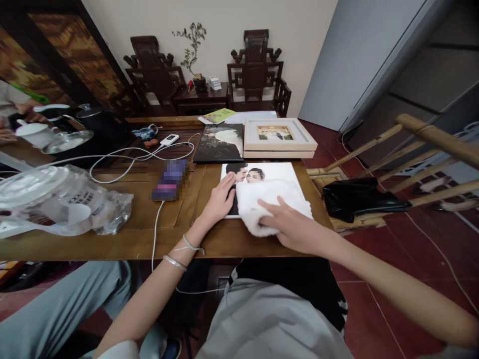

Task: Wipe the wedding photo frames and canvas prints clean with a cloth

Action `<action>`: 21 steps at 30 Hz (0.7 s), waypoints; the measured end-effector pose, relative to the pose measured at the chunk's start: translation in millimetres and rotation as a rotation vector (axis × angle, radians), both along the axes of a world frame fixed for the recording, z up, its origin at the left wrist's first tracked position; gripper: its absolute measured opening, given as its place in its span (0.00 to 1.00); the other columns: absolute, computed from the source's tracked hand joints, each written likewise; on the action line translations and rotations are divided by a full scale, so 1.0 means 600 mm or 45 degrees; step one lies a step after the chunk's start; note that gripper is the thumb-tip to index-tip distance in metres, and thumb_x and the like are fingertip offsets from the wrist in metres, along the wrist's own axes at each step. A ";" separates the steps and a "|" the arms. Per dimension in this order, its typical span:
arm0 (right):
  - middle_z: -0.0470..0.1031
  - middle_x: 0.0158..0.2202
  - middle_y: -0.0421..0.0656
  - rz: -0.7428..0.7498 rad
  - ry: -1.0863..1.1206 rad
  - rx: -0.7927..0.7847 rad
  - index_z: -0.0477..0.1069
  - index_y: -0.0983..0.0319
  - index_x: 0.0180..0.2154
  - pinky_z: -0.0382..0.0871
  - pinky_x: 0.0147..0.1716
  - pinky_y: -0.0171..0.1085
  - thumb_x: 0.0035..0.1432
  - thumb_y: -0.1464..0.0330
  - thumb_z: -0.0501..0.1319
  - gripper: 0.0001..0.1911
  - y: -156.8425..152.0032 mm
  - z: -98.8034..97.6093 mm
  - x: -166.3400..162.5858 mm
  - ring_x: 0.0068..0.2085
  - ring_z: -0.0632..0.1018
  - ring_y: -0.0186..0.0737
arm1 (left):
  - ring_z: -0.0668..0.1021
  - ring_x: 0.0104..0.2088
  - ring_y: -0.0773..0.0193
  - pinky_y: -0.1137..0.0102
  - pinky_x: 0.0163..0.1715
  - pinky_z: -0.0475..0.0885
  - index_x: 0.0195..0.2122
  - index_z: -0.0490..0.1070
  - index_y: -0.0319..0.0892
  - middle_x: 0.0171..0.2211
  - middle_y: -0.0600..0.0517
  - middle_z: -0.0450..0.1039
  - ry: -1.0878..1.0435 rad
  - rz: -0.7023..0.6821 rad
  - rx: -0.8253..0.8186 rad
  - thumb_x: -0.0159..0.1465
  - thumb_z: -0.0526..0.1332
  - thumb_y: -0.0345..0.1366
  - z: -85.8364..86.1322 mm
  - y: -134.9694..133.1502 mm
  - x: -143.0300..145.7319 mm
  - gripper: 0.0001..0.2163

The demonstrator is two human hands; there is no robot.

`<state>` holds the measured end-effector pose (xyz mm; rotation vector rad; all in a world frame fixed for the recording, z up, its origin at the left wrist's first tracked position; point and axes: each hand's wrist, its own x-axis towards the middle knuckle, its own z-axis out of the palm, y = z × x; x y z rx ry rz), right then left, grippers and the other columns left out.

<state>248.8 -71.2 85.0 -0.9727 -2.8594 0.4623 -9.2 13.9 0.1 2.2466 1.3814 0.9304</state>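
The photo (279,171) lies flat on the table (209,244), near its front edge. The left hand (221,197) rests on its left side, fingers straight and close together. The right hand (286,219) holds a white cloth (251,198) over it, fingers partly spread. Probably this is the wiping step; the next move seems to call for light, even pressure.

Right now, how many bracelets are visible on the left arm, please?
2: a pale cord bracelet nearer the left hand, a silver bangle behind it; a grey sleeve may hide more.
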 end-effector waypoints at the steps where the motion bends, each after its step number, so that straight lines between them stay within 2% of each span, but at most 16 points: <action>1: 0.71 0.64 0.58 0.020 0.004 -0.040 0.74 0.61 0.54 0.54 0.68 0.64 0.48 0.84 0.51 0.34 -0.018 0.006 0.011 0.72 0.62 0.53 | 0.62 0.73 0.54 0.52 0.73 0.55 0.68 0.65 0.40 0.72 0.43 0.60 -0.001 0.004 -0.005 0.72 0.51 0.35 0.000 0.000 0.000 0.24; 4: 0.79 0.55 0.49 -0.053 -0.004 -0.111 0.75 0.56 0.55 0.65 0.64 0.55 0.47 0.83 0.52 0.35 -0.041 0.019 0.044 0.64 0.74 0.52 | 0.62 0.73 0.53 0.51 0.73 0.56 0.68 0.65 0.42 0.72 0.44 0.60 -0.005 0.008 -0.009 0.72 0.52 0.35 -0.001 -0.001 0.001 0.23; 6: 0.81 0.47 0.47 -0.169 -0.003 -0.102 0.75 0.55 0.55 0.72 0.55 0.48 0.49 0.80 0.52 0.33 -0.026 0.021 0.063 0.55 0.79 0.51 | 0.62 0.73 0.52 0.50 0.73 0.56 0.68 0.65 0.41 0.72 0.43 0.59 -0.001 0.011 -0.015 0.72 0.51 0.35 -0.002 0.000 0.001 0.24; 9: 0.81 0.43 0.48 -0.274 0.061 -0.011 0.76 0.60 0.55 0.73 0.47 0.43 0.51 0.78 0.52 0.31 0.035 0.017 0.076 0.48 0.80 0.52 | 0.61 0.73 0.52 0.50 0.73 0.56 0.69 0.64 0.38 0.72 0.41 0.59 0.013 0.010 -0.027 0.73 0.51 0.35 -0.002 0.000 0.001 0.24; 12: 0.82 0.44 0.51 -0.297 0.113 0.073 0.76 0.64 0.52 0.71 0.47 0.44 0.51 0.78 0.51 0.28 0.104 0.011 0.055 0.46 0.80 0.53 | 0.62 0.73 0.53 0.51 0.73 0.55 0.68 0.66 0.40 0.72 0.42 0.60 -0.005 -0.001 -0.014 0.73 0.51 0.36 -0.001 -0.001 0.001 0.23; 14: 0.81 0.49 0.53 -0.332 0.079 0.113 0.75 0.64 0.53 0.70 0.51 0.49 0.52 0.80 0.51 0.28 0.137 0.007 0.023 0.49 0.80 0.55 | 0.64 0.72 0.53 0.51 0.73 0.56 0.67 0.67 0.41 0.71 0.43 0.62 -0.055 0.004 0.016 0.74 0.51 0.38 0.003 -0.002 0.002 0.22; 15: 0.80 0.53 0.55 -0.351 0.046 0.135 0.74 0.64 0.55 0.68 0.55 0.54 0.53 0.81 0.51 0.29 0.147 0.004 0.003 0.54 0.78 0.57 | 0.65 0.71 0.53 0.52 0.73 0.57 0.66 0.68 0.40 0.70 0.42 0.63 -0.090 0.009 0.039 0.75 0.51 0.40 0.005 -0.004 0.002 0.22; 17: 0.75 0.60 0.58 -0.338 -0.024 0.178 0.72 0.63 0.58 0.60 0.61 0.66 0.54 0.83 0.51 0.32 0.153 -0.003 -0.037 0.65 0.70 0.62 | 0.67 0.70 0.53 0.53 0.72 0.58 0.67 0.68 0.39 0.70 0.41 0.64 -0.186 0.028 0.103 0.76 0.49 0.46 0.010 -0.007 0.002 0.24; 19: 0.71 0.64 0.59 -0.210 -0.052 0.198 0.71 0.63 0.59 0.52 0.63 0.74 0.53 0.84 0.52 0.33 0.143 -0.013 -0.071 0.72 0.60 0.63 | 0.67 0.71 0.53 0.54 0.72 0.59 0.68 0.66 0.39 0.70 0.41 0.64 -0.295 0.048 0.167 0.76 0.47 0.51 0.015 -0.010 0.001 0.28; 21: 0.70 0.65 0.57 -0.021 -0.039 0.196 0.73 0.63 0.56 0.48 0.64 0.76 0.52 0.85 0.53 0.31 0.121 -0.021 -0.089 0.74 0.56 0.61 | 0.66 0.71 0.52 0.54 0.72 0.59 0.69 0.64 0.40 0.70 0.42 0.63 -0.391 0.077 0.211 0.76 0.45 0.56 0.017 -0.012 0.000 0.31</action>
